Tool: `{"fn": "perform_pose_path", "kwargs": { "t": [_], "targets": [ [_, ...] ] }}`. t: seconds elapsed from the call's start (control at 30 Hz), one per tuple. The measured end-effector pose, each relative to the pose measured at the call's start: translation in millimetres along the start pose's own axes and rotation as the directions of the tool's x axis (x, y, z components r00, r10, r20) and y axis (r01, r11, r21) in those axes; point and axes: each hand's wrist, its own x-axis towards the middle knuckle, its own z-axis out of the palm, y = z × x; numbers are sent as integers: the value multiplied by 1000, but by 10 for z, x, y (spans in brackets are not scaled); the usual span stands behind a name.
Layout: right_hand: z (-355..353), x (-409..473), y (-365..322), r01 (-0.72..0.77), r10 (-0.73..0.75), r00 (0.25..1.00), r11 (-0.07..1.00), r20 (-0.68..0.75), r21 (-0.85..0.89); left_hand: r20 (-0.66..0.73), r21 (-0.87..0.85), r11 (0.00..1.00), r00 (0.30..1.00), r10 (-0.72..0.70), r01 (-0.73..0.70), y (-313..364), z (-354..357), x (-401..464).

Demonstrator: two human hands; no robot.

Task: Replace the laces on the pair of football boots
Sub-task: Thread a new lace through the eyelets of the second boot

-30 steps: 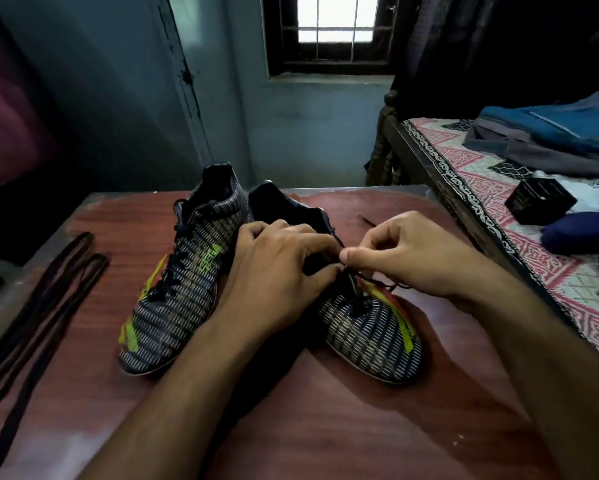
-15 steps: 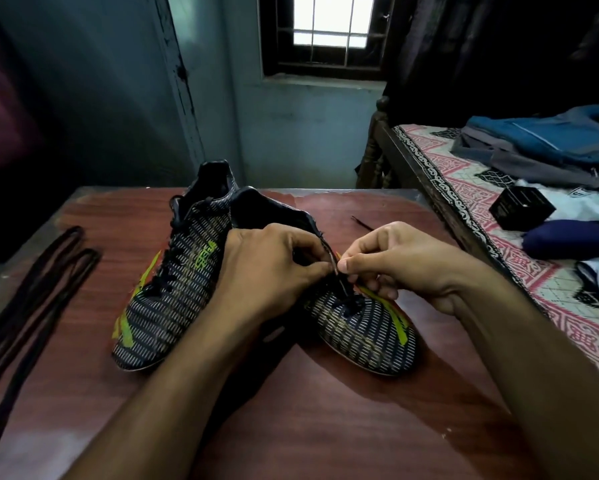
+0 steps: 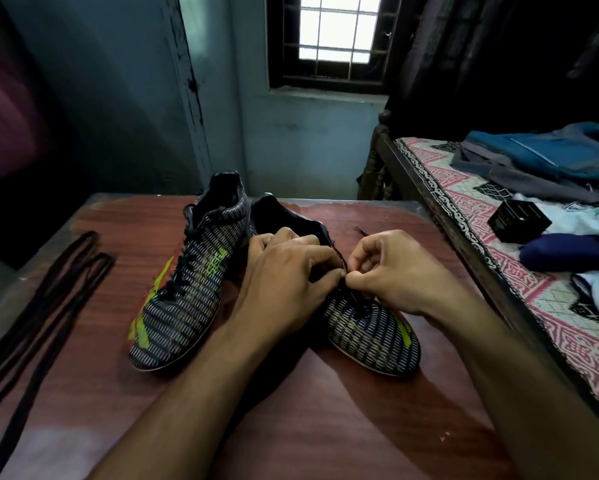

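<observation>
The lace (image 3: 339, 259) of the right-hand boot (image 3: 370, 327) was pinched by the curled fingers of both the left hand (image 3: 287, 282) and the right hand (image 3: 391, 268). It would best be drawn out one eyelet at a time. The boot's long axis was laid toe-first towards the person, on the table (image 3: 325, 427).

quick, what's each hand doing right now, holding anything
Left hand: fingers curled on the right boot at its lacing, holding it.
Right hand: pinching the black lace over that boot.
</observation>
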Motion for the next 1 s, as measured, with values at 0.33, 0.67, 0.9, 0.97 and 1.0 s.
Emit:
{"fn": "perform_pose_path", "kwargs": {
  "t": [0.33, 0.67, 0.9, 0.97, 1.0],
  "targets": [
    [-4, 7, 39, 99, -99, 995, 994, -4, 56, 6, 44, 997, 998, -68, 68, 17, 43, 11],
    [-76, 29, 80, 274, -273, 962, 949, 25, -155, 68, 92, 996, 998, -7, 1, -2, -5, 16],
    [-230, 51, 206, 120, -183, 964, 947, 194, 297, -85, -140, 986, 991, -99, 86, -23, 17, 42],
    [-232, 55, 224, 147, -198, 957, 961, 211, 234, -84, -135, 984, 988, -127, 115, -35, 23, 60],
    [-236, 57, 229, 155, -202, 955, 965, 220, 212, -80, -118, 986, 988, -131, 121, -40, 25, 65]
  ]
}}
